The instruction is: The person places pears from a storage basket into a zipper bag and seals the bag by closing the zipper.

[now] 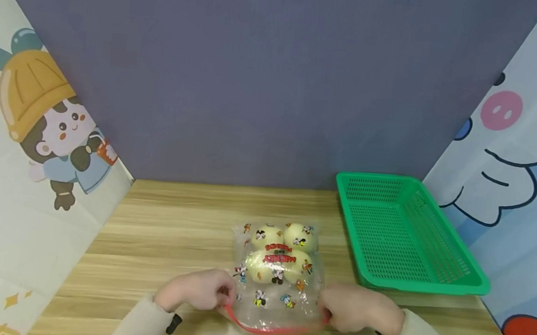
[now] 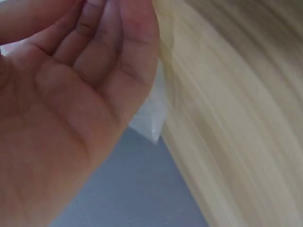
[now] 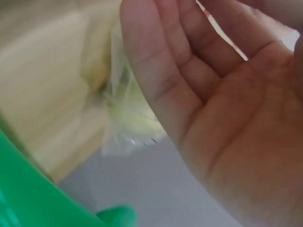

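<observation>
A clear plastic zip bag (image 1: pixel 273 305) with cartoon prints and red lettering lies on the wooden table in the head view. Inside it are several pale yellow-green round things (image 1: pixel 256 269), whose kind I cannot tell. Along the bag's near edge runs a red zip strip (image 1: pixel 267 332), sagging in the middle. My left hand (image 1: pixel 204 288) pinches the strip's left end, and my right hand (image 1: pixel 357 307) grips its right end. Both wrist views show curled fingers from the palm side, with part of the bag (image 3: pixel 137 113) behind them; the pinch points are mostly hidden there.
A green plastic basket (image 1: pixel 429 286) with perforated sides stands to the right, close beyond the right hand. Behind the wooden table (image 1: pixel 169 223) rises a grey-blue panel (image 1: pixel 256 82). Printed cartoon sheets hang at the left and right.
</observation>
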`<state>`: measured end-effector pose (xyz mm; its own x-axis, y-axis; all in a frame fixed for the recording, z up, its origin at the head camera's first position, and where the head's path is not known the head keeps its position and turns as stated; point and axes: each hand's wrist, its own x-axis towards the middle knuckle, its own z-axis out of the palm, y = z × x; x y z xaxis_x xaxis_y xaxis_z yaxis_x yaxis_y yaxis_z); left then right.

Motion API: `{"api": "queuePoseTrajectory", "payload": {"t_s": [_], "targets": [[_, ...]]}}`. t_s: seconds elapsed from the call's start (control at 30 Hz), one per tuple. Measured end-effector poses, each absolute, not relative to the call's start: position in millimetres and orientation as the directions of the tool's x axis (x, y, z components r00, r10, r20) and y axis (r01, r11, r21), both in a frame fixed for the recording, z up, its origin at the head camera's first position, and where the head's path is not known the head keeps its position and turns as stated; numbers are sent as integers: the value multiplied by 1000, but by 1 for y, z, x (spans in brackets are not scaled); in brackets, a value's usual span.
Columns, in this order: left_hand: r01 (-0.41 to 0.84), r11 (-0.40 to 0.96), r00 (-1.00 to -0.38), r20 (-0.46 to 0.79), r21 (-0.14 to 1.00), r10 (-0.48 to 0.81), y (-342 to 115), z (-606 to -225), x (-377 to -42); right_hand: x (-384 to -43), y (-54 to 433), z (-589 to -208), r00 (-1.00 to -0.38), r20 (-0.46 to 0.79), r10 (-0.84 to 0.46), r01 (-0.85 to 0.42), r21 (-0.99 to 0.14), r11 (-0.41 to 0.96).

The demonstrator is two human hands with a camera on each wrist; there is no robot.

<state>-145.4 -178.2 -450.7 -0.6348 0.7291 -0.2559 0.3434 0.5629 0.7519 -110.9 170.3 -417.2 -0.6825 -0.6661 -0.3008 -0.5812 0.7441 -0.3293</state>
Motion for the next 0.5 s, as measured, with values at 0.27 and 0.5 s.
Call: {"api": "queuePoseTrajectory", "payload": {"t_s": [0.27,0.5], "targets": [[366,651,-674,-293,665,678,-178,-459,-132,-102,167,-443,-727,-328,-603,-529,-293,796],[375,624,-722,-207,686,660,-180,-452,-137,-106,173,-431,-746,-302,-593,-440,-445,780]]}}
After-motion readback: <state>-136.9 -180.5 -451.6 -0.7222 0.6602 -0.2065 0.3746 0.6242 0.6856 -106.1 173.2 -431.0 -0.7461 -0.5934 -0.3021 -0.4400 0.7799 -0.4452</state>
